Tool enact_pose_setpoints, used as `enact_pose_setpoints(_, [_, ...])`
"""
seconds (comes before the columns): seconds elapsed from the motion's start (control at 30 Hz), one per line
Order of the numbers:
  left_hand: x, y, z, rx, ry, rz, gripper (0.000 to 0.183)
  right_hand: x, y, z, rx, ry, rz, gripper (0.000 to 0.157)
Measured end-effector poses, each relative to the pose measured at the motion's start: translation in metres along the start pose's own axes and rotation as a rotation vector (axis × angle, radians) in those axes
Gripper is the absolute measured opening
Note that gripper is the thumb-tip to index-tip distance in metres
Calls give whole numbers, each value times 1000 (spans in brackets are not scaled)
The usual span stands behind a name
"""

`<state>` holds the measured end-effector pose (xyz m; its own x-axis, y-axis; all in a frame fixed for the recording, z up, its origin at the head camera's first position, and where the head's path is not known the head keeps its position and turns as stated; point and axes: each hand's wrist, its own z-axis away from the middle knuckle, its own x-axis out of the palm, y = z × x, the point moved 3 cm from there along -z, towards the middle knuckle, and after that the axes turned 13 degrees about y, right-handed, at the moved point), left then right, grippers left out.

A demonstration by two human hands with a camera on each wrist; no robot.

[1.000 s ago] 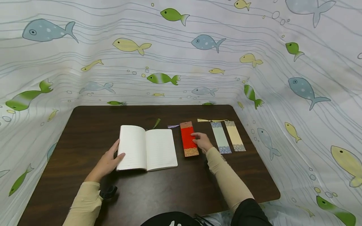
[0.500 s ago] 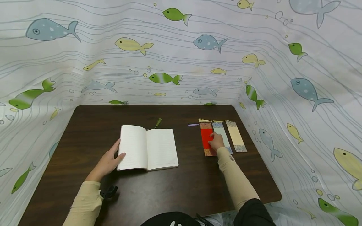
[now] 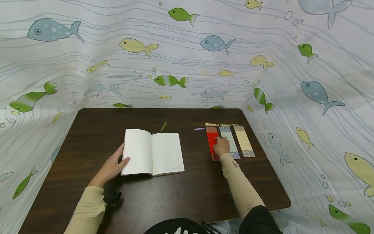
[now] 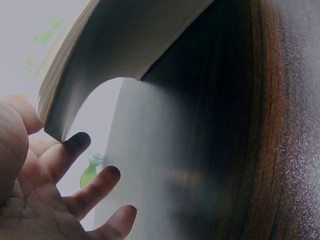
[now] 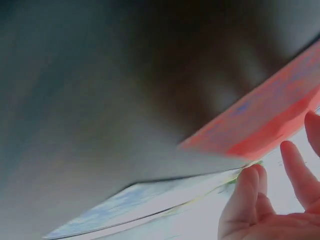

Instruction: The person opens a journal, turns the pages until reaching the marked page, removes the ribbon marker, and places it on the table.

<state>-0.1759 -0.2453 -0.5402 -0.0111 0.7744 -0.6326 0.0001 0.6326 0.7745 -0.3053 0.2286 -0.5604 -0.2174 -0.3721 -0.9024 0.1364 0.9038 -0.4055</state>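
An open notebook [image 3: 168, 154] with blank pages lies left of the table's middle. My left hand [image 3: 111, 167] grips its left edge, thumb on the page and fingers beneath; the left wrist view shows the cover edge [image 4: 62, 115] lifted between them. My right hand [image 3: 221, 146] is over the red bookmark [image 3: 211, 138], fingers at its right side. In the right wrist view the red bookmark [image 5: 250, 130] lies flat, with the fingers [image 5: 295, 167] spread and loosely extended; contact is hard to tell. The pale blue bookmark [image 3: 226, 134] is partly hidden beneath this hand.
A cream bookmark [image 3: 243, 141] lies at the far right of the row. Yellow tassels [image 3: 220, 124] and a purple tassel [image 3: 199, 129] extend from the bookmarks' tops. A green tassel [image 3: 163, 126] sticks out behind the notebook. Fish-patterned cloth [image 3: 181, 58] surrounds the dark table [image 3: 163, 198].
My right hand has carried the red bookmark rightward to beside the pale blue one, then shifted it slightly left and loosened its fingers. My left hand stays on the notebook.
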Motion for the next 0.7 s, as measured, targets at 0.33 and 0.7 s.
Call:
enact_pose_setpoints(0.33, [-2,7,-1,16,-7,-22,85,27,-76,43,-528,-233,-168,64])
enact_pose_setpoints(0.7, [0,5,-1,-1,-13,-26,87,43,-110,85,-711,-456,-40,101])
